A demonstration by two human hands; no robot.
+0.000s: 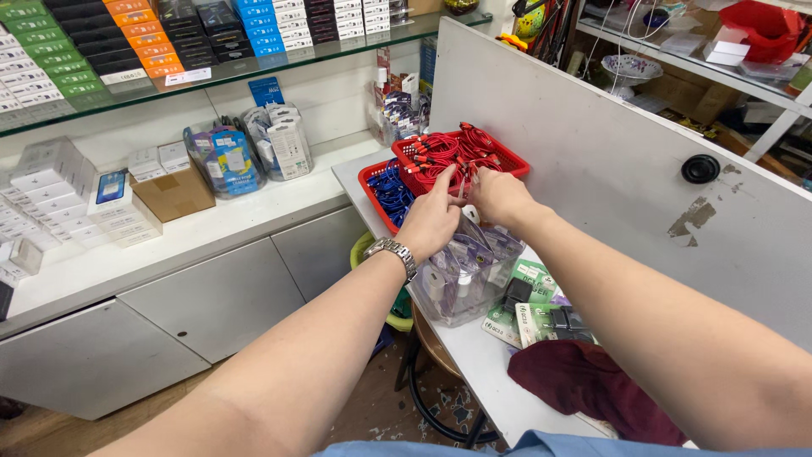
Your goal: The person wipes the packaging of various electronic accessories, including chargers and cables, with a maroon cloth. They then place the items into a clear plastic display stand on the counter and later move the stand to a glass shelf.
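Both my arms reach out over a white desk [474,355]. My left hand [431,222], with a metal watch on its wrist, and my right hand [499,196] meet at the near edge of a red basket [507,165] piled with coiled red cables [448,152]. The fingers of both hands pinch a small pale item between them, too small to make out. A second red basket [369,179] with blue cables [391,190] sits just left of it. Below my hands stands a clear plastic box [461,283] of packaged items.
Green-and-white packaged chargers [533,309] and a dark red cloth [592,385] lie on the near desk. A grey partition [609,169] rises on the right. On the left, a white counter [194,237] holds boxes and bags under a glass shelf [254,63].
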